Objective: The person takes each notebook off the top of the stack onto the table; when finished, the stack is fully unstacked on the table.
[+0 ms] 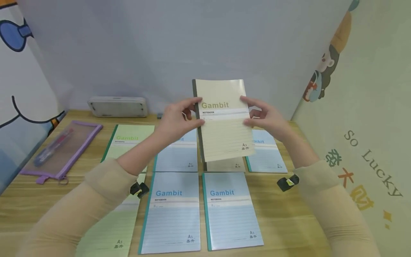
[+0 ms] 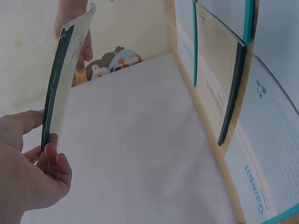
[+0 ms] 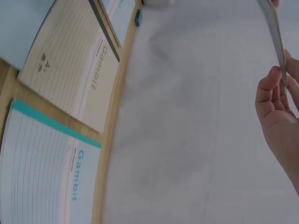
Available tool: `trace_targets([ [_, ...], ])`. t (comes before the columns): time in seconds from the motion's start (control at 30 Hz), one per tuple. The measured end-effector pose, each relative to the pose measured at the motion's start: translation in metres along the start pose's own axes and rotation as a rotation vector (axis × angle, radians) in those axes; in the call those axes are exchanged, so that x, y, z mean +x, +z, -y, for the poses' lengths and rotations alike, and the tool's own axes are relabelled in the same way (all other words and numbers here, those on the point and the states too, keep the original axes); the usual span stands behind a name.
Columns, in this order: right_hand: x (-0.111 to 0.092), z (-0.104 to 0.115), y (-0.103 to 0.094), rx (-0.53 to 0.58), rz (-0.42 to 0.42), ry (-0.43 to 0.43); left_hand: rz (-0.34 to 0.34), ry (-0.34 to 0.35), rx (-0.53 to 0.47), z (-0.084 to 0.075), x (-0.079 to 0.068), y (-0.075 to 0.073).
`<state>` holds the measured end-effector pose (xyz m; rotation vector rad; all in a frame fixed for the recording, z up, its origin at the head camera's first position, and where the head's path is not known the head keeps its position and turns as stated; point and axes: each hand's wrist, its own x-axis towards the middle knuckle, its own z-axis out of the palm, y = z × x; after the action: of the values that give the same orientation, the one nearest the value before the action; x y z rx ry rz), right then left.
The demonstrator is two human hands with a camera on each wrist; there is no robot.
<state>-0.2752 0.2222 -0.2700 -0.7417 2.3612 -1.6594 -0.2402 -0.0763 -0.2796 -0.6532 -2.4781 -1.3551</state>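
Note:
A cream Gambit notebook with a dark spine is held up above the table, cover towards the head camera. My left hand pinches its spine edge between thumb and fingers. On the opposite edge, my right hand grips it the same way. The left wrist view shows the dark spine side-on in the left hand. In the right wrist view, only the thin edge of the notebook shows, pinched by the right hand. Beneath it on the table lies another cream notebook, partly hidden.
Blue notebooks and green notebooks lie in rows on the wooden table. At the left is a purple-edged mesh pencil pouch with pens inside. A pale case stands at the back against the wall.

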Motion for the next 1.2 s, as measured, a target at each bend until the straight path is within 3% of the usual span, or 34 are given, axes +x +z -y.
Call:
trace_targets([
  [0.27,-0.042,-0.003,-0.030,-0.139,-0.015,0.008,0.073,0.033,-0.035,-0.018,0.000,0.037],
  [0.53,-0.077,-0.017,-0.055,-0.201,0.053,0.036,0.145,0.105,-0.066,-0.019,-0.004,0.077],
  [0.7,-0.098,-0.027,-0.069,-0.292,0.080,0.075,0.263,0.132,-0.043,-0.015,-0.006,0.101],
  [0.9,-0.117,-0.047,-0.080,-0.367,0.170,0.050,0.431,0.102,-0.032,-0.010,-0.013,0.126],
  [1.0,-0.126,-0.060,-0.083,-0.308,0.261,0.076,0.507,0.104,-0.008,-0.007,-0.017,0.137],
  [1.2,-0.140,-0.086,-0.084,-0.073,0.442,0.135,0.644,0.159,0.030,0.001,-0.026,0.159],
])
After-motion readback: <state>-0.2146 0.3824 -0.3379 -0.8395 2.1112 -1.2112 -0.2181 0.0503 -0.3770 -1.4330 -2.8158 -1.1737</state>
